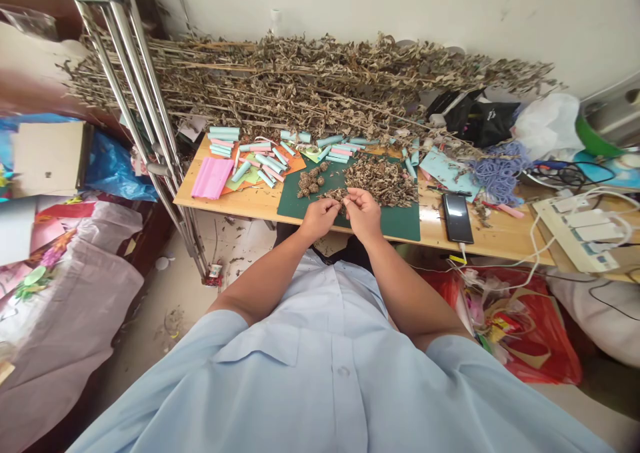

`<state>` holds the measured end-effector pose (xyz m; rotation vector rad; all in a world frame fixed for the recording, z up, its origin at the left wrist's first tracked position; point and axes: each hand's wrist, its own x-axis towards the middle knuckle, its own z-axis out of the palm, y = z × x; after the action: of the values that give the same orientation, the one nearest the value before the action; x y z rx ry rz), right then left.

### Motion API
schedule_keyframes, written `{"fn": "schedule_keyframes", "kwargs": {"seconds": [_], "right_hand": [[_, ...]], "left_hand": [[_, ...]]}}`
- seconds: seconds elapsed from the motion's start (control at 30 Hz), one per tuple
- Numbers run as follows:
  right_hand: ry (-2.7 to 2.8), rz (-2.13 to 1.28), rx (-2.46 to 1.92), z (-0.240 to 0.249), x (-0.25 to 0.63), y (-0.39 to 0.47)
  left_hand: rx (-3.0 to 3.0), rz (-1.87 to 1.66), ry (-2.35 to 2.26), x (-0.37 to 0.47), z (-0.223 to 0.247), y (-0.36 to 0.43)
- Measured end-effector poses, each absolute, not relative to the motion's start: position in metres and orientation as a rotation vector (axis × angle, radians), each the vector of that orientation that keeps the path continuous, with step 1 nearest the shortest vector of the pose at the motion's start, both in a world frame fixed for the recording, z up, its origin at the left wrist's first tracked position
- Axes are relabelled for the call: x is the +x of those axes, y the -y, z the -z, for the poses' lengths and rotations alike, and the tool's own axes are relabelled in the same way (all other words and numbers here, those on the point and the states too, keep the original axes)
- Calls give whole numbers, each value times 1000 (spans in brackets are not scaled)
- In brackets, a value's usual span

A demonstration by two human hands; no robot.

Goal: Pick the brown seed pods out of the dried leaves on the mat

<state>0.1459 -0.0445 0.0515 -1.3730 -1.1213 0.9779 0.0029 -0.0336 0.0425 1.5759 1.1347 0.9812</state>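
Note:
Over the near edge of a dark green cutting mat (406, 225), my left hand (319, 218) and my right hand (364, 216) meet with fingertips pinched on a bit of dried leaves (335, 194). The exact piece between the fingers is mostly hidden. Just beyond my left hand sits a cluster of brown leaf balls (311, 181). A loose heap of crumbled dried leaves (383, 180) spreads on the mat past my right hand.
Long dried stalks (300, 80) lie along the wall. Blue and pink paper rolls (265, 160) and a pink paper stack (213, 178) are at left. A phone (457, 217), blue cord (497, 173) and power strip (575, 233) are at right. Metal crutches (145, 106) lean left.

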Motion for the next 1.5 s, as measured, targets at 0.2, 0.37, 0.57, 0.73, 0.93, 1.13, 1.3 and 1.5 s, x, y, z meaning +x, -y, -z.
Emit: {"fn": "schedule_keyframes", "kwargs": {"seconds": [0.2,0.37,0.57,0.73,0.93,1.13,1.3,1.5], "right_hand": [[1156,-930,-1391,-54,147,46],[1140,-892,-1401,-51,151,44],[1152,-908,-1394,-55,157,48],[1226,-942,-1402,-56,164,65],[1293,-958,-1416,-49,174,90],[1222,-974,-1474,-46,182,103],[1372,-991,-1486,-39,185,113],[1710,-1029,-1446,-39,185,124]], "left_hand": [[1560,-977,-1147,3,-44,34],[1560,-976,-1148,3,-42,33],[1556,-976,-1157,2,-42,33],[1612,-984,-1135,1,-43,34],[1886,-944,-884,-8,-43,40],[2113,-665,-568,-19,-47,38],[2049,-712,-586,-18,-49,35],[1957,-854,-708,-18,-49,38]]}}
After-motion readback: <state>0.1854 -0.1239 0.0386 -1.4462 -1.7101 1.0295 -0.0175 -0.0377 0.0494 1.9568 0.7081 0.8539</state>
